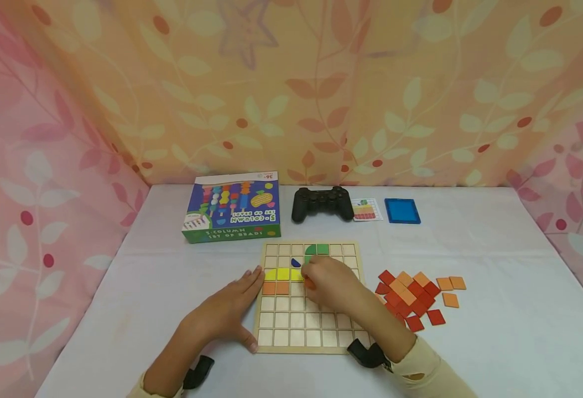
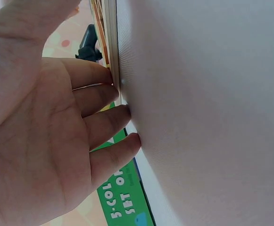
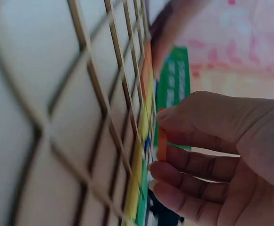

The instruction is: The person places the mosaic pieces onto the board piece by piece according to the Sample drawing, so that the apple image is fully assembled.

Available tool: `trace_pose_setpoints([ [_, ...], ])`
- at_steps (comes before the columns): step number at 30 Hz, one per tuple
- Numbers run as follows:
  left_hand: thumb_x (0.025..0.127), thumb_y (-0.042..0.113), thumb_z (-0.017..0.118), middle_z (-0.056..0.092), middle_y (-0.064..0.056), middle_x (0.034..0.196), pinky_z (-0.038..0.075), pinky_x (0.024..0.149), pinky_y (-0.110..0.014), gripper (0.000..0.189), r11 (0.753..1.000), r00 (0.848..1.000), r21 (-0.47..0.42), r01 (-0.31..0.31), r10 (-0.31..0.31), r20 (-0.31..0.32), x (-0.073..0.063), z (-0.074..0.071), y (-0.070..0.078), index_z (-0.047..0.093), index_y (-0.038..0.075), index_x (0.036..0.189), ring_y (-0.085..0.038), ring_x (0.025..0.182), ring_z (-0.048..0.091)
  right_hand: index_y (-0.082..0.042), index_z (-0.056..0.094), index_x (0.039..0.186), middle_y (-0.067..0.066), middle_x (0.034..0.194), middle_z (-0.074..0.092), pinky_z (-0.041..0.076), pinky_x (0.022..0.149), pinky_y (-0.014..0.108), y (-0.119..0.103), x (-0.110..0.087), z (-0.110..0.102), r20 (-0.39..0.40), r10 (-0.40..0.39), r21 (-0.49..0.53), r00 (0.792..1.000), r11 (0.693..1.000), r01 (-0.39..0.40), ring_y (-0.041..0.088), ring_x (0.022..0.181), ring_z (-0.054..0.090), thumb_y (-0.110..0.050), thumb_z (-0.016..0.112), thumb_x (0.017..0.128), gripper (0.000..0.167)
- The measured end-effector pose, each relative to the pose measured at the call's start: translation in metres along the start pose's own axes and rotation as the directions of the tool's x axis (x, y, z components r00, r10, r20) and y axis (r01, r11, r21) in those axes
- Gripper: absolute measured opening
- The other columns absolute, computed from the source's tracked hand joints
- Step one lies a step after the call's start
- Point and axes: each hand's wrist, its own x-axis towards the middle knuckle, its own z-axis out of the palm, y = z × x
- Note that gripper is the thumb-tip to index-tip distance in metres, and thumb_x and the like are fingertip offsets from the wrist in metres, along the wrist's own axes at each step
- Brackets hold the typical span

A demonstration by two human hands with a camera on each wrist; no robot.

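A wooden grid board (image 1: 289, 320) lies on the white table. My left hand (image 1: 222, 309) rests along its left edge with fingers extended, and the fingertips touch the board's side in the left wrist view. Over the middle of the board, my right hand (image 1: 333, 283) pinches an orange square tile (image 3: 162, 141) between thumb and fingers. Yellow tiles (image 1: 283, 274) fill a row of cells, partly hidden by that hand. Below them at the left sit two orange tiles (image 1: 282, 288). Green pieces (image 1: 323, 249) and a dark blue piece (image 1: 295, 262) lie higher up.
Loose red and orange tiles (image 1: 416, 293) are piled right of the board. Behind it stand a bead-set box (image 1: 232, 207), a black game controller (image 1: 323, 203), a pattern card (image 1: 367, 210) and a blue square tray (image 1: 402, 211). Patterned curtains surround the table.
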Motion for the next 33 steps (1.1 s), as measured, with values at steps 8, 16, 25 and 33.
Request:
trace_pose_setpoints([
  [8,0.047,0.054,0.095,0.017,-0.007,0.166,0.026,0.117,-0.051,0.141,1.000,1.000,-0.010,-0.007,0.007,-0.009,0.000,0.000,0.000,0.024,0.007,0.160,-0.029,0.151,0.018,-0.010,0.071,0.078,-0.001,0.074,0.057,0.048,0.058,0.024,-0.016,0.009,0.018,-0.018,-0.122,-0.076,0.992,0.990,0.120,0.016,0.070,0.057,-0.002,0.077,0.079,0.011],
  [16,0.047,0.054,0.095,0.017,-0.006,0.166,0.026,0.118,-0.050,0.141,1.000,1.000,-0.006,-0.014,0.014,-0.011,0.001,0.000,-0.002,0.024,0.007,0.160,-0.027,0.151,0.016,-0.007,0.073,0.083,0.001,0.078,0.064,0.054,0.066,0.027,-0.016,0.012,0.023,-0.071,-0.131,-0.046,0.989,0.991,0.128,0.017,0.073,0.062,-0.002,0.078,0.085,0.007],
  [25,0.046,0.055,0.095,0.016,-0.006,0.166,0.026,0.118,-0.049,0.142,1.000,1.000,0.003,-0.005,0.005,-0.007,0.000,0.000,-0.002,0.024,0.007,0.160,-0.027,0.151,0.016,-0.009,0.075,0.093,-0.001,0.086,0.067,0.056,0.074,0.030,-0.007,-0.001,0.014,-0.052,-0.022,0.128,0.998,0.991,0.029,0.014,0.079,0.062,-0.002,0.077,0.087,0.010],
  [33,0.047,0.052,0.096,0.017,-0.008,0.166,0.026,0.118,-0.050,0.142,1.000,1.000,-0.001,-0.015,0.015,-0.010,0.000,-0.001,0.000,0.024,0.006,0.159,-0.028,0.151,0.016,-0.008,0.076,0.095,0.000,0.088,0.068,0.055,0.076,0.033,0.024,-0.027,-0.013,-0.020,0.177,0.160,0.984,0.972,-0.172,0.016,0.080,0.059,0.000,0.077,0.084,0.014],
])
